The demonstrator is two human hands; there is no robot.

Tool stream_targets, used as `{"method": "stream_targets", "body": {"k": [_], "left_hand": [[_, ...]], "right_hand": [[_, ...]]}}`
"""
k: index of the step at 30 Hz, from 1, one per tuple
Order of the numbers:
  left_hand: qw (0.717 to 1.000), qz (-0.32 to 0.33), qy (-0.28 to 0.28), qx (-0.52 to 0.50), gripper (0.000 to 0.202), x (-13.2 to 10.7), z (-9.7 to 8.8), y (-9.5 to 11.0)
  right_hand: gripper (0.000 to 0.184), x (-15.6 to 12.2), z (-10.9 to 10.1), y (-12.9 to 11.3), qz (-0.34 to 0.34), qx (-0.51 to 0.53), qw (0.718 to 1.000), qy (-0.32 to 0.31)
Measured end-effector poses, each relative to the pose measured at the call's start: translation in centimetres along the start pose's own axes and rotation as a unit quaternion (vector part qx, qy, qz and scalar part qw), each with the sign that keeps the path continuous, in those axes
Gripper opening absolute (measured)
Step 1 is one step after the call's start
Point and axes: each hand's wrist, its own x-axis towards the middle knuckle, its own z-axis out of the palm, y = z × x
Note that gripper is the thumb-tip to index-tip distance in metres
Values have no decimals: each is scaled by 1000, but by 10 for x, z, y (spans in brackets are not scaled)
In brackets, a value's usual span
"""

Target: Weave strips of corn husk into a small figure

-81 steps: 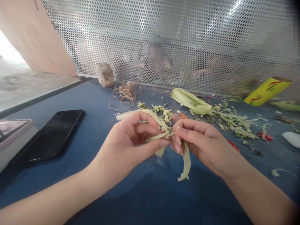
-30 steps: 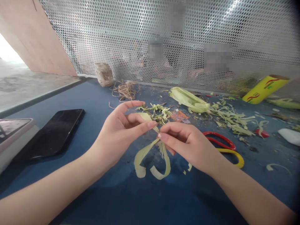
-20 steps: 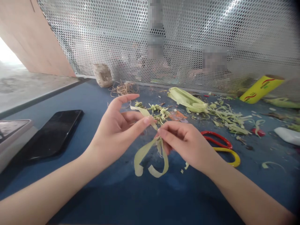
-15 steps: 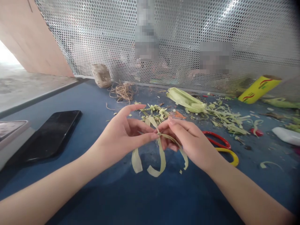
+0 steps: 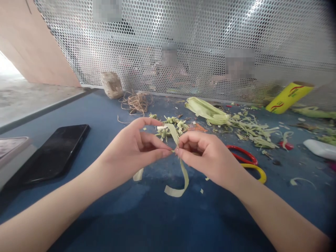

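Thumb and forefinger of my left hand (image 5: 147,147) pinch pale green corn husk strips (image 5: 183,176) at the middle of the view. My right hand (image 5: 202,154) pinches the same strips, its fingertips almost touching the left ones. One strip curls up between the hands and hangs down to a curved end; another end shows under my left palm. Just behind the fingers lies a small heap of knotted husk pieces (image 5: 170,127). Scissors with a red and a yellow handle loop (image 5: 258,173) lie beside my right wrist, partly hidden by it.
A black phone (image 5: 56,154) lies at left. Behind are a jar (image 5: 112,85), tangled twine (image 5: 138,103), a corn husk bundle (image 5: 207,111), shredded husk (image 5: 258,129) and a yellow tube (image 5: 288,98). A perforated metal screen (image 5: 199,63) borders the table, people visible behind it.
My right fingers have curled into a tighter pinch. The strips' crossing is now pulled between both hands, and the side ends have shifted outward, mostly behind the hands.
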Motion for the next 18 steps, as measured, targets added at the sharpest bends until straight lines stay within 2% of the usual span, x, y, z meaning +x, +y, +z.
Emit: {"method": "stream_targets", "body": {"k": [3,7,10,13,16,18], "left_hand": [[1000,-2,2,-11,38,0,-1,1],[1000,-13,-24,15,26,0,-4,4],[994,-50,-95,14,15,0,-4,6],[983,-92,-156,-37,11,-1,2,5],[981,-105,-144,-73,12,-1,9,1],[984,-96,-122,-83,14,-1,11,-1]], "right_hand": [[10,0,-2,-1,0,-9,1000,4],[12,3,-7,-1,8,-37,999,2],[16,5,-11,-1,-9,-54,998,13],[17,3,-11,-2,-34,-66,997,1],[19,-1,-8,-2,-42,-84,995,-22],[27,-3,-7,-2,-49,-105,993,-32]]}}
